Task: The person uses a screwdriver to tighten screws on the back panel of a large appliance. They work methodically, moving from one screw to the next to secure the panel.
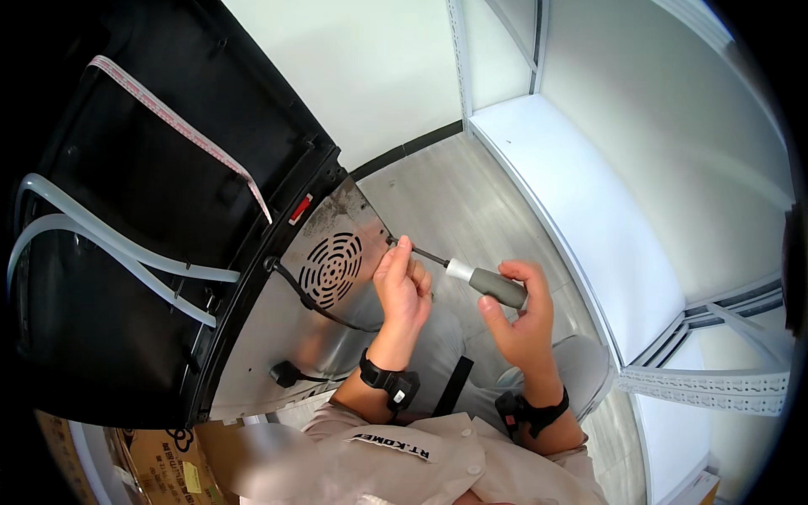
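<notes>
A screwdriver (pixel 498 287) with a grey-green handle and a white collar points left at the edge of a metal panel (pixel 278 337). My right hand (pixel 528 326) grips the handle between thumb and fingers. Close to the tip, the curled fingers of my left hand (pixel 406 286) are pinched at the shaft, partly covering it. Whatever the tip touches is too small to make out. Round vent slots (pixel 332 268) show in the panel, left of my left hand.
The panel belongs to a large black housing (pixel 109 337). Two translucent hoses (pixel 126 244), a measuring tape (pixel 168 114) and a red switch (pixel 300 209) are on it. A black cable (pixel 307 295) hangs across the panel. White shelving (pixel 581 227) stands right; a cardboard box (pixel 168 463) lies lower left.
</notes>
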Demonstrator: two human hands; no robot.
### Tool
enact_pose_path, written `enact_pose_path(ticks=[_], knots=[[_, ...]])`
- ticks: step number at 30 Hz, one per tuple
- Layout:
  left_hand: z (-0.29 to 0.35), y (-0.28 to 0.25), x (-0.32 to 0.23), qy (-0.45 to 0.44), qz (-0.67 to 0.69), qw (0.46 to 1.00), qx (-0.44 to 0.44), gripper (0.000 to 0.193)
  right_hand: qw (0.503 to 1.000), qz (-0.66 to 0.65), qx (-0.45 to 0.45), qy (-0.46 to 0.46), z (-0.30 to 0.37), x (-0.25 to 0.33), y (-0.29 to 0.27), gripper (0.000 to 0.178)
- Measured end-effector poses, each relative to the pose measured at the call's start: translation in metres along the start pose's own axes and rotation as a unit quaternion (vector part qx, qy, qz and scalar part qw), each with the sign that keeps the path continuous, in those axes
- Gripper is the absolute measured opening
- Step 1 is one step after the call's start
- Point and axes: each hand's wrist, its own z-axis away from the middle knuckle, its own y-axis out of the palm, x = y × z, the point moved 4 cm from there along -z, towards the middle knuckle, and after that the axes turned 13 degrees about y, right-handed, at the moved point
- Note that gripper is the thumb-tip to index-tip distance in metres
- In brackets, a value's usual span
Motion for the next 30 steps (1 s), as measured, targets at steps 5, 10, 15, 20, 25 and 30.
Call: enact_pose_path(ticks=[5,10,15,20,25,30], knots=[[-0.003,-0.008,0.003,0.008,0.005,1.000,0.022,0.018,0.951,-0.041,0.070,0.297,0.001,-0.007,-0.004,0.036],[-0.002,-0.005,0.003,0.004,0.042,0.998,0.050,0.016,0.999,-0.046,0.011,0.004,-0.002,-0.009,-0.005,0.040],[-0.003,-0.009,0.004,-0.008,0.057,0.995,0.076,0.019,0.995,-0.049,0.006,0.091,0.003,-0.014,0.008,0.039],[-0.003,-0.008,0.003,-0.042,0.104,0.993,0.047,0.026,0.972,-0.075,0.038,0.221,0.005,-0.015,0.008,0.027],[-0.001,0.001,0.002,-0.057,0.180,0.982,0.021,0.029,0.994,-0.019,0.029,0.107,0.002,-0.010,0.004,0.024],[-0.001,0.002,0.003,-0.059,0.223,0.973,0.004,0.027,0.996,-0.082,-0.001,0.039,0.001,-0.006,0.002,0.032]])
